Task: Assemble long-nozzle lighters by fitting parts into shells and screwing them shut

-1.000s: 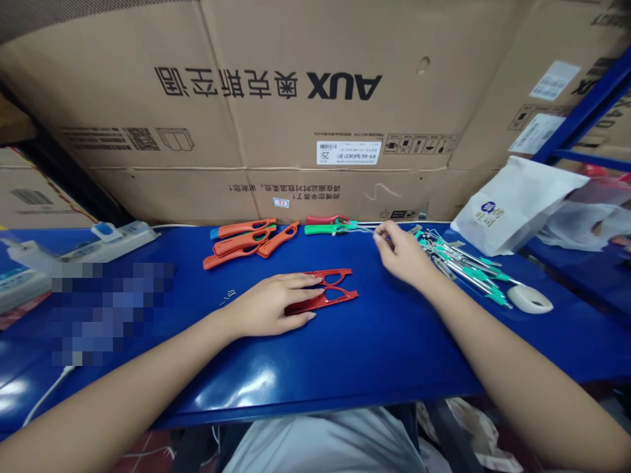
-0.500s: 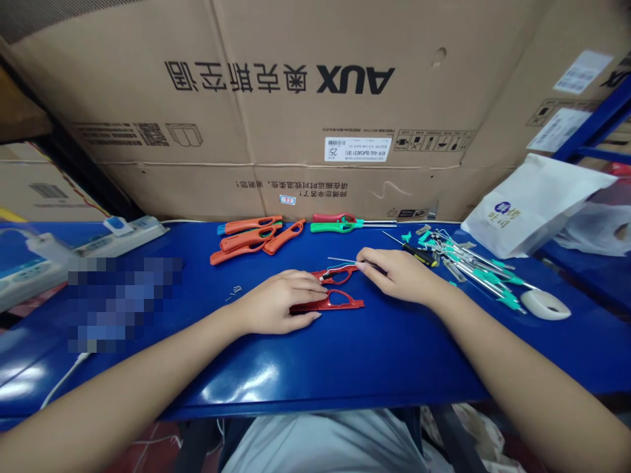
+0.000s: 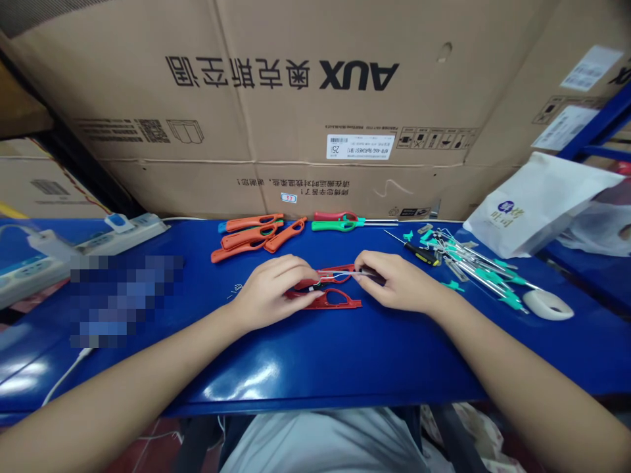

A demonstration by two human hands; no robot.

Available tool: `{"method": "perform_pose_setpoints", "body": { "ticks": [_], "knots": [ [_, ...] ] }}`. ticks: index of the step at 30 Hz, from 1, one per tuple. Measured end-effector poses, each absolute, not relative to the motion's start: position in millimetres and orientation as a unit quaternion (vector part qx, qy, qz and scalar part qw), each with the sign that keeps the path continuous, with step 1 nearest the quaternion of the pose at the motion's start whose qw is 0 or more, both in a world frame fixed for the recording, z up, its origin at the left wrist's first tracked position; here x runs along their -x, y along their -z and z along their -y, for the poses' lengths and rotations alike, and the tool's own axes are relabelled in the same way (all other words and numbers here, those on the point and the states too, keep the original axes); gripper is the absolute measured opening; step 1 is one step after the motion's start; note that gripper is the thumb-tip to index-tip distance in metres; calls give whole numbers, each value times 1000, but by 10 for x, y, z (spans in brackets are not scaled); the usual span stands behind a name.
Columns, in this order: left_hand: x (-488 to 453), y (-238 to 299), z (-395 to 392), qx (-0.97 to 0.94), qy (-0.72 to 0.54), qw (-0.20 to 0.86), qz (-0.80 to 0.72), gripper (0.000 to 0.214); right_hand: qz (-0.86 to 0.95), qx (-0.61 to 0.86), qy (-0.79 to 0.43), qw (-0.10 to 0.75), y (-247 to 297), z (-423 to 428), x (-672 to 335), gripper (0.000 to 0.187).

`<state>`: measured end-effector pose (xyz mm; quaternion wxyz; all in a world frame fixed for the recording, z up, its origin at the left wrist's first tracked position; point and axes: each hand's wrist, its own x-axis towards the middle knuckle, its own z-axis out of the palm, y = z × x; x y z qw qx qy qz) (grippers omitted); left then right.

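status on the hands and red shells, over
Left hand holding red shell halves. Right hand pinching wire insert over upper half. Screwdriver and green-tipped parts lie right, apart.

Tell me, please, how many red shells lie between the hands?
2: far shell under the wire that left hand and right hand hold; near shell just before it. None seems hidden.

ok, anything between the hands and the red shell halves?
Nothing visible. The left hand grips the red shell halves at their left end; the right hand holds a thin wire part over them.
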<state>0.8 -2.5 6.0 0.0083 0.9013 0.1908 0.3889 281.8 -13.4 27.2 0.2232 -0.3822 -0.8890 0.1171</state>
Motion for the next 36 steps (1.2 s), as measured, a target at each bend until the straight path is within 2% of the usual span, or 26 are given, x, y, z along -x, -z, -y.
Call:
{"method": "perform_pose_setpoints", "body": {
  "ticks": [6, 11, 17, 22, 27, 36],
  "knots": [
    [0, -14, 20, -899, -397, -27, -184, 20, 904, 347, -111, 224, -219, 104, -2804, 22],
    [2, -24, 19, -889, -411, -31, -200, 18, 914, 357, -124, 150, -224, 94, -2818, 25],
    [-4, -2, -12, -901, -367, 19, -231, 16, 917, 352, -170, 86, -256, 112, -2819, 25],
    [20, 55, -45, -922, -294, 53, -245, 20, 895, 388, -199, 96, -308, 145, -2839, 19],
    [35, 88, -49, -919, -290, 61, -260, 24, 877, 401, -236, 119, -334, 145, -2874, 11],
    [61, 38, -56, -922, -287, 56, -253, 24, 903, 322, -221, 178, -311, 98, -2875, 25]
  ]
}}
